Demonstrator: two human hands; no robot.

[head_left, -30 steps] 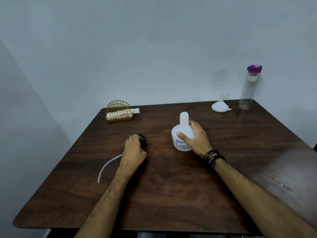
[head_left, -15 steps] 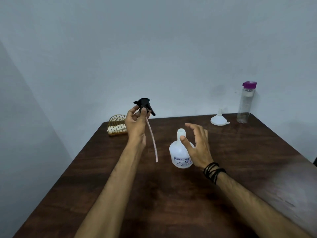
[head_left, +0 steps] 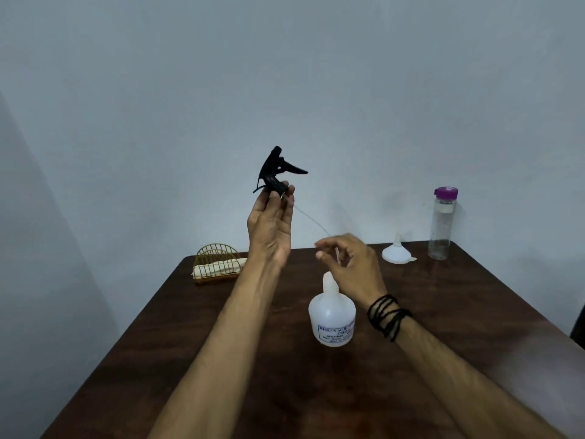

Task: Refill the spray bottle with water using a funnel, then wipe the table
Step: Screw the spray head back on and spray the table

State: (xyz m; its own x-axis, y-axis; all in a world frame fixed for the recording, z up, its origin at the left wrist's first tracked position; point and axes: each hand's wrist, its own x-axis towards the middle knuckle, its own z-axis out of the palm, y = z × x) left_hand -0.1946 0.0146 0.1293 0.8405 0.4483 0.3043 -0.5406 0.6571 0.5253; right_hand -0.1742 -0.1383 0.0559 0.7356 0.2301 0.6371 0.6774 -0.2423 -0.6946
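Note:
My left hand (head_left: pixel 271 226) is raised above the table and grips the black spray head (head_left: pixel 277 171) by its collar. Its thin clear tube (head_left: pixel 308 218) slants down to the right. My right hand (head_left: pixel 349 264) pinches the lower end of that tube just above the bottle's neck. The white spray bottle (head_left: pixel 331 315) stands uncapped and upright on the dark wooden table (head_left: pixel 285 375). A white funnel (head_left: pixel 396 253) rests upside down at the back right. Beside it stands a clear water bottle (head_left: pixel 441 223) with a purple cap.
A gold wire holder with a folded cloth (head_left: pixel 218 264) sits at the back left of the table. Plain walls stand close behind and to the left. A dark object shows at the far right edge (head_left: pixel 579 327).
My left hand lifted the spray head off the table and raised it high. My right hand let go of the bottle and took the tube's end. The view tilted upward.

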